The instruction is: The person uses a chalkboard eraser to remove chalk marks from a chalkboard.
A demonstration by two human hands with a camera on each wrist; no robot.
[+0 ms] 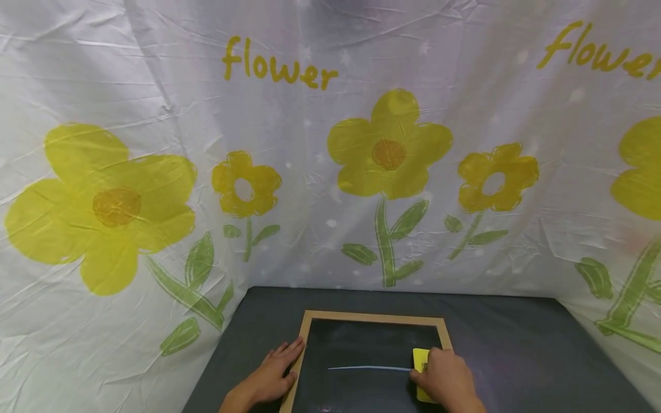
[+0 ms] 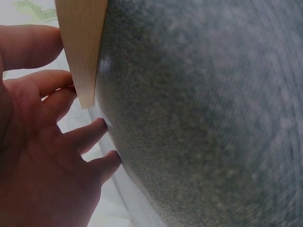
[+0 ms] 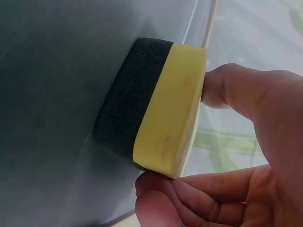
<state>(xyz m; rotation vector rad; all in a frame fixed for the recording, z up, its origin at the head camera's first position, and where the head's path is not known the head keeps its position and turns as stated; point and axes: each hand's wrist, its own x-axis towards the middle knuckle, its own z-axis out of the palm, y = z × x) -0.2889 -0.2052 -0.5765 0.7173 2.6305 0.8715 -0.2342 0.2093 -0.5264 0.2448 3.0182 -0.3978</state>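
A small chalkboard (image 1: 361,341) with a light wooden frame (image 1: 374,317) lies on the dark table. One thin, pale blue chalk line (image 1: 369,367) runs across it, reaching the eraser. My right hand (image 1: 448,378) grips a yellow board eraser (image 1: 420,359) over the board's right side. In the right wrist view the eraser (image 3: 163,109) shows a black felt layer facing the board, with thumb and fingers pinching its yellow back. My left hand (image 1: 269,376) rests along the left frame edge. In the left wrist view its spread fingers touch the frame's side (image 2: 84,52) and the table surface.
Dark grey cloth covers the table (image 1: 511,338), which extends beyond the board on both sides. White fabric walls (image 1: 304,229) with printed yellow flowers and the word "flower" enclose the table behind and at the sides.
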